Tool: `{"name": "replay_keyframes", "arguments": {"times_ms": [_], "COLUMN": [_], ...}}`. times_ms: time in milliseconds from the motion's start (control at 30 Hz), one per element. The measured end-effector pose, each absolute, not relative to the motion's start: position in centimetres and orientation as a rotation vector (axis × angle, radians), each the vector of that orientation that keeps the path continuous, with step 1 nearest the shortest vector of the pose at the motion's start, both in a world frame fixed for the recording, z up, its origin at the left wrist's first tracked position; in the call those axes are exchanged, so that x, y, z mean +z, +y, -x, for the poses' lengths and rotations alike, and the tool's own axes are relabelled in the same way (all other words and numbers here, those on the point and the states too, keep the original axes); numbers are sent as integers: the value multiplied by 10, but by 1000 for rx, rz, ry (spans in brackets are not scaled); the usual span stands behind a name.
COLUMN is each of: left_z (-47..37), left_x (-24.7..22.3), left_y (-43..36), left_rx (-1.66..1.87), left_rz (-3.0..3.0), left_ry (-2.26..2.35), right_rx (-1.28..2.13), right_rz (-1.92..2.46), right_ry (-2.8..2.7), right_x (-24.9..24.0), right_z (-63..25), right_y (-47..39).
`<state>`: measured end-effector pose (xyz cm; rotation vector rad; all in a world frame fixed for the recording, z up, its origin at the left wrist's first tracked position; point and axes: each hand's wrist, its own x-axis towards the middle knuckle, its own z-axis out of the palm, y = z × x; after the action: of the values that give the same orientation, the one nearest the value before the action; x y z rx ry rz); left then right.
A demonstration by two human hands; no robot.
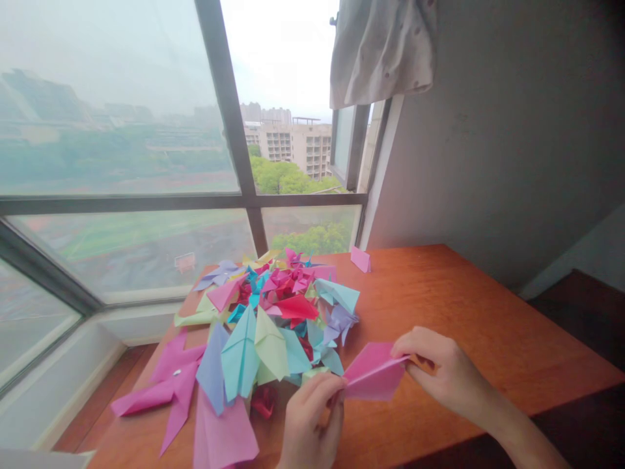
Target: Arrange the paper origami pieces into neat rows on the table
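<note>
A folded sheet of pink paper point(374, 374) is stretched between my two hands above the near part of the wooden table. My left hand point(315, 417) pinches its left tip, fingers closed. At the opposite tip, my right hand point(437, 365) grips the paper between thumb and fingers. A crease runs along the sheet from one hand to the other. Just left of it spreads a heap of folded paper pieces, with a turquoise paper plane point(241, 352) and a pale green one point(271, 345) at its front.
A magenta paper pinwheel point(176, 381) and a large pink folded paper point(227, 433) lie at the table's left side. A small pink folded piece point(361, 259) stands at the back edge of the table point(469, 326). Windows point(122, 254) rise beyond, and a grey wall point(488, 143) is on the right.
</note>
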<state>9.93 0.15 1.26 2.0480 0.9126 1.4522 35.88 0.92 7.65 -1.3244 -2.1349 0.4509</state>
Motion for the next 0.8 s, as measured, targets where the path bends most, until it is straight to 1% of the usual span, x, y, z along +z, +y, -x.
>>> {"name": "replay_keyframes", "arguments": {"times_ms": [167,333,467,633,800], "left_z": [-102,-105,-104,-99,-98], "left_x": [11,10,14,22,14], "left_y": [1,2,2,2,2], "left_rx": [1396,1340,1382,1490,1558], "left_rz": [-2093,-2157,-2125,-2013,-1877], "left_ry": [950,896,894,959,979], "right_rx": [178,118,86,155,386], "right_rz": [1288,1184,1134,1220,1225], "right_ry": [-2359,-2434,-2426,-2373,-2283], "right_x": [88,69,55,54,55], "right_z": [-334,-297,-295,-329,-358], "right_y": [1,-4,1,10,13]}}
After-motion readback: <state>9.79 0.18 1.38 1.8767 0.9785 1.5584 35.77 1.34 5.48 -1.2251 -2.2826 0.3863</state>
